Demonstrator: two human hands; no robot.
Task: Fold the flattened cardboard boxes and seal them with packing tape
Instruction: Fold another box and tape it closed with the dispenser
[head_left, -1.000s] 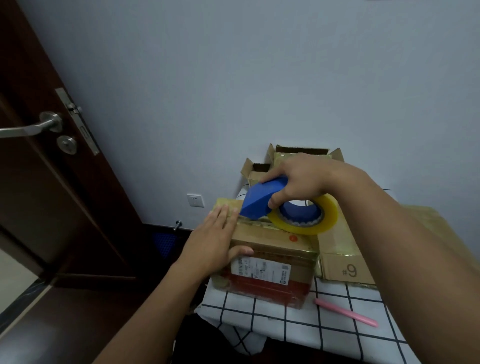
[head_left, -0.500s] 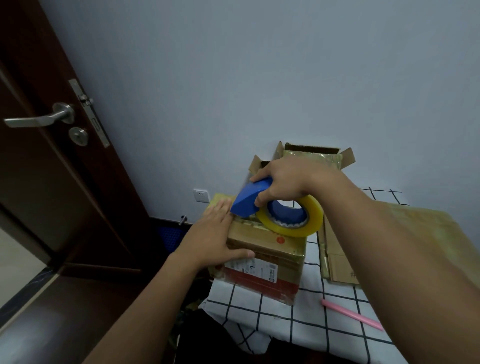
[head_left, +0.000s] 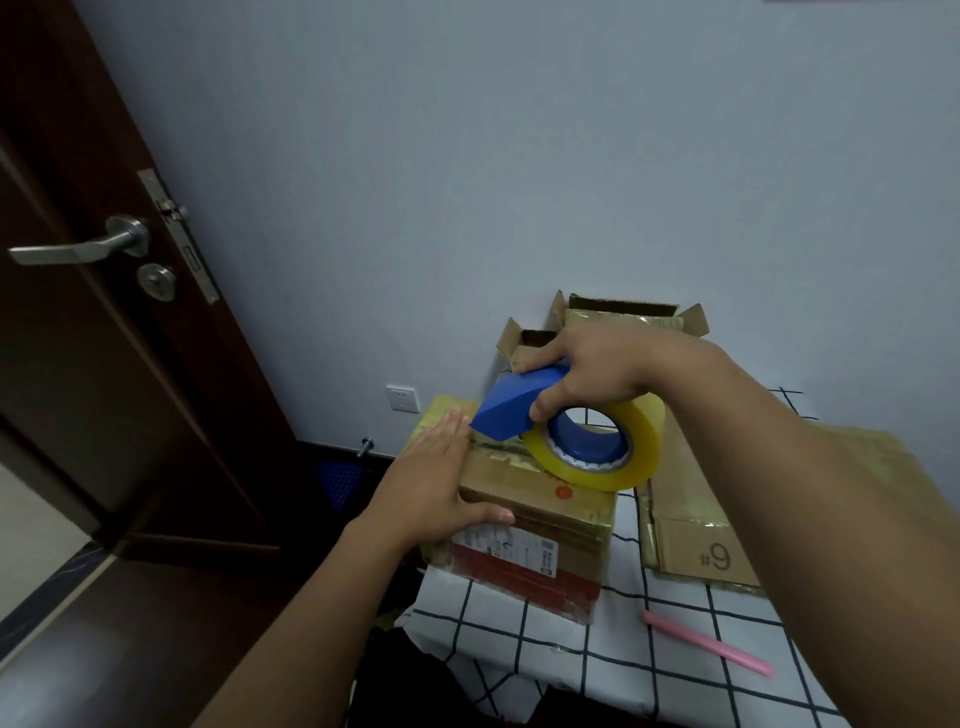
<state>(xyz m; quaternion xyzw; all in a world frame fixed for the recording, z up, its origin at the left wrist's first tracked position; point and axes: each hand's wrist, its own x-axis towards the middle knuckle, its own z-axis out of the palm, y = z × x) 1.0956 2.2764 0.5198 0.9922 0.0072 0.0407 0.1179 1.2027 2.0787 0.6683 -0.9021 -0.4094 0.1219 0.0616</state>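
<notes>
The cardboard box (head_left: 540, 512) stood at the near left corner of the counter (head_left: 597, 670), its checked cloth showing around it. The right hand (head_left: 597, 371) was wrapped around the blue tape dispenser (head_left: 519, 410), thumb on its near side, with the yellow tape roll (head_left: 602, 444) resting on the box top. The dispenser's blue nose pointed toward 9 o'clock, so the top seam's long axis ran roughly 9 to 3 beneath it. The left hand (head_left: 441, 478) lay flat with straight fingers on the box's left end, thumb over the near edge, fingertips just beside the nose at its 8 o'clock. That left hand was the nearer one to the tape's leading end, so the coming pull probably depended on it pinning the box. Whether tape was already stuck down under the nose could not be told.

Against half a second before, both hands kept the same hold and placing; only the view had shifted slightly.
</notes>
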